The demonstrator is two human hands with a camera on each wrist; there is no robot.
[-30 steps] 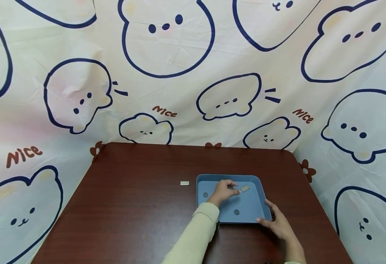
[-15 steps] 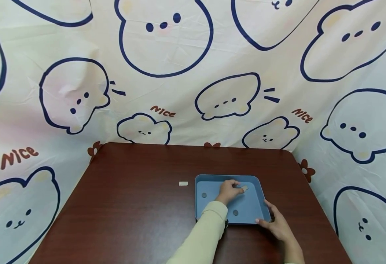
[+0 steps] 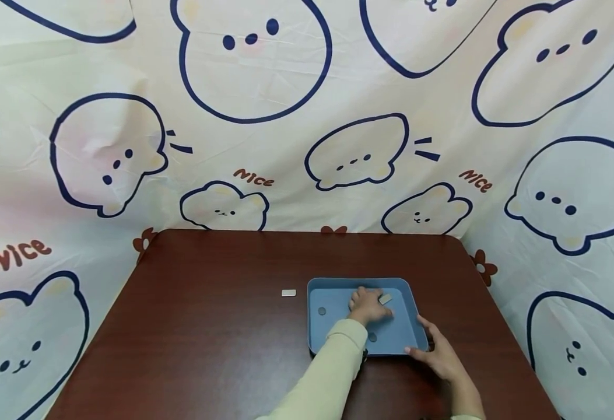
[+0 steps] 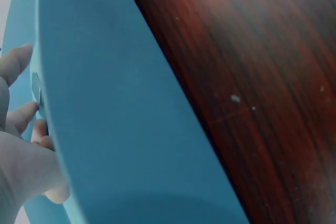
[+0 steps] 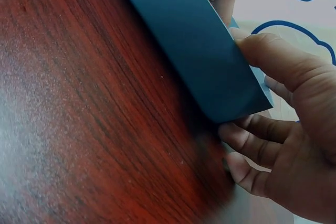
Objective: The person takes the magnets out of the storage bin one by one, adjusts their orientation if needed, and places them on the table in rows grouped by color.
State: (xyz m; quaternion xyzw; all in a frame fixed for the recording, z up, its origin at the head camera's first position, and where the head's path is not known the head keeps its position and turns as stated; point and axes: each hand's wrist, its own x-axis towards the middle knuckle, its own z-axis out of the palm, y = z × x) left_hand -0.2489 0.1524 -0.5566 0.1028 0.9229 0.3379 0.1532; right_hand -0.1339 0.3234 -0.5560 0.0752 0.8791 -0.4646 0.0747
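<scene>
A blue tray stands on the brown table. My left hand reaches into it, thumb spread apart from the other fingers. At its fingertips lies a small beige rectangular block; in the left wrist view a fingertip appears to touch this block. Two grey round discs, one left and one near the front, lie on the tray floor, the front one close to my left sleeve. My right hand holds the tray's front right corner, thumb on the front rim and other fingers around the corner.
Left of the tray, a small white rectangular block lies on the brown table. A cloth printed with cartoon bears hangs behind and at both sides of the table.
My left thumb has moved away from the beige block, toward me, and the hand has spread. The right hand keeps its hold on the tray. The head view has shifted slightly.
</scene>
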